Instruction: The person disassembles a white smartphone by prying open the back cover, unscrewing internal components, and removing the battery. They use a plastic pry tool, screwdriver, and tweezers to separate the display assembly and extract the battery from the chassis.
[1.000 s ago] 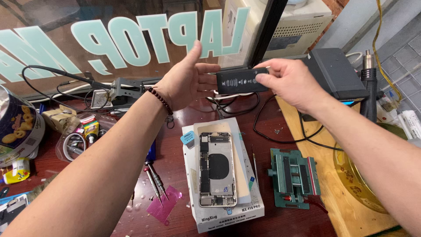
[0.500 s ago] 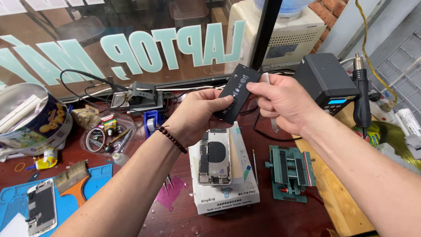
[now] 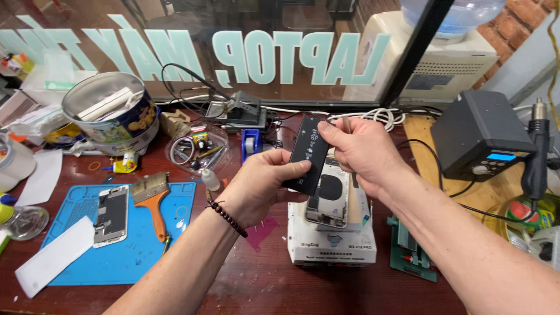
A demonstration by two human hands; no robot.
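A brush [image 3: 153,201] and phone screen [image 3: 112,214] lie on the blue mat [image 3: 125,256].

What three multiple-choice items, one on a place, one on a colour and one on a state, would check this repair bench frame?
1. Where does the paint brush lie?
A. on the blue mat
B. inside the round tin
C. on the white box

2. What colour is the flat battery held between the hands?
A. white
B. black
C. red

3. How is the opened phone on the white box?
A. closed, with its screen lit
B. wrapped in foil
C. open, with its insides showing

Answers: 1 A, the brush with its orange handle rests on the mat beside a second phone. 2 B, the left hand and right hand grip a black slab. 3 C, its inner parts lie bare below the hands.
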